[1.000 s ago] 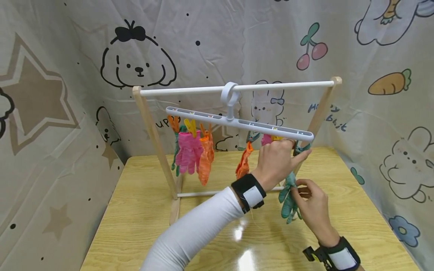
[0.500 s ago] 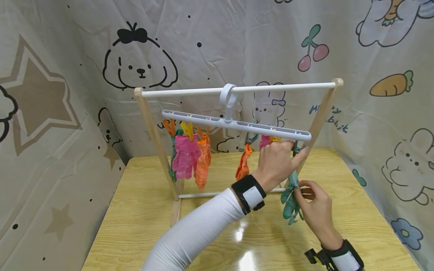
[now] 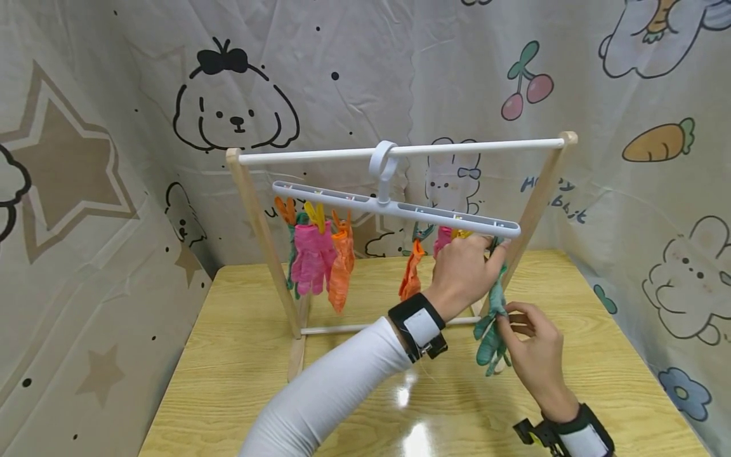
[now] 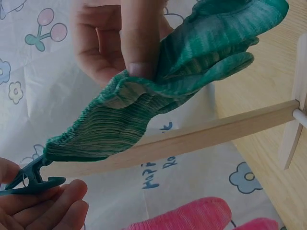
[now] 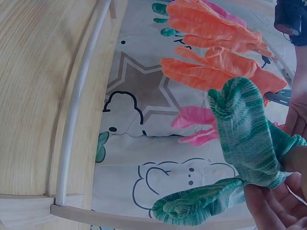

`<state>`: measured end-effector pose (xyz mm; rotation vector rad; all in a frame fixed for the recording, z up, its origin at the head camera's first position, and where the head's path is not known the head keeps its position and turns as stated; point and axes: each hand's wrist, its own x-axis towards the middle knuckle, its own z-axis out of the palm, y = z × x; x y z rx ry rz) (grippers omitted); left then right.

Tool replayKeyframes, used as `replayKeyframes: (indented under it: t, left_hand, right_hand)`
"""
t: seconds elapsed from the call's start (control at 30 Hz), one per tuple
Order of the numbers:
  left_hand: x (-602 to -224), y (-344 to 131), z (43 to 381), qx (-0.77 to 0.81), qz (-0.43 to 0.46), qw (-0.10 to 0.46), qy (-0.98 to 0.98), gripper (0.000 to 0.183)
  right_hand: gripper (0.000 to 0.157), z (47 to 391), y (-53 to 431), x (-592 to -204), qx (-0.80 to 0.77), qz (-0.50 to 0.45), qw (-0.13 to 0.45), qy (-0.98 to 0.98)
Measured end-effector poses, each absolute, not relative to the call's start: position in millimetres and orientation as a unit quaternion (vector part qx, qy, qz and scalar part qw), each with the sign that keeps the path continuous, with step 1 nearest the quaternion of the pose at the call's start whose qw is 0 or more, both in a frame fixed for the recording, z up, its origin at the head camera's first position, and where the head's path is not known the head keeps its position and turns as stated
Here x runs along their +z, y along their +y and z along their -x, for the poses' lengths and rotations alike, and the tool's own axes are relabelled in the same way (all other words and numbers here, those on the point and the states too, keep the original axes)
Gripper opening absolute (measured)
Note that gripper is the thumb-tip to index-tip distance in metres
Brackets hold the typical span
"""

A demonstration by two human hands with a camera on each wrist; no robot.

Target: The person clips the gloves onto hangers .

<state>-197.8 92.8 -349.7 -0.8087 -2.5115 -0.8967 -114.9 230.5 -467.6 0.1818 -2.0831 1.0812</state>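
Observation:
A green knit glove (image 3: 492, 339) hangs below the right end of the white hanger (image 3: 451, 218). My right hand (image 3: 533, 352) pinches it near its middle between thumb and fingers, seen close in the right wrist view. My left hand (image 3: 465, 270) is just under the hanger's right end. In the left wrist view, its thumb and fingers (image 4: 67, 203) hold a dark green clothespin (image 4: 36, 179), whose tip meets a corner of the glove's cuff (image 4: 91, 136). Whether the clothespin bites the cuff firmly, I cannot tell.
Left on the hanger, clothespins hold a pink glove (image 3: 313, 259), an orange glove (image 3: 341, 273) and a green one behind. An orange glove (image 3: 411, 273) and a mostly hidden pink glove (image 3: 442, 240) hang nearer my left hand. The wooden rack (image 3: 259, 235) stands on the table (image 3: 228, 355).
The left thumb has drawn in toward its fingers at the clothespin. The hanger has shifted slightly left. The green glove's upper part now stretches straighter up toward the left hand, with the right hand still pinching it.

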Motion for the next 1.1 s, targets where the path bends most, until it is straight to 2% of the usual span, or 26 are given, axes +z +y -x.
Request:
replayKeyframes:
  t: [0.6, 1.1]
  left_hand:
    - [-348.2, 91.8, 197.7, -0.334, 0.287, 0.152, -0.885, 0.049]
    - [-348.2, 91.3, 197.6, -0.336, 0.281, 0.14, -0.888, 0.047]
  right_hand:
    - [0.028, 119.8, 231.8, -459.3, 0.426, -0.098, 0.405, -0.803]
    - [0.025, 123.0, 230.7, -448.6, 0.431, -0.103, 0.412, -0.796]
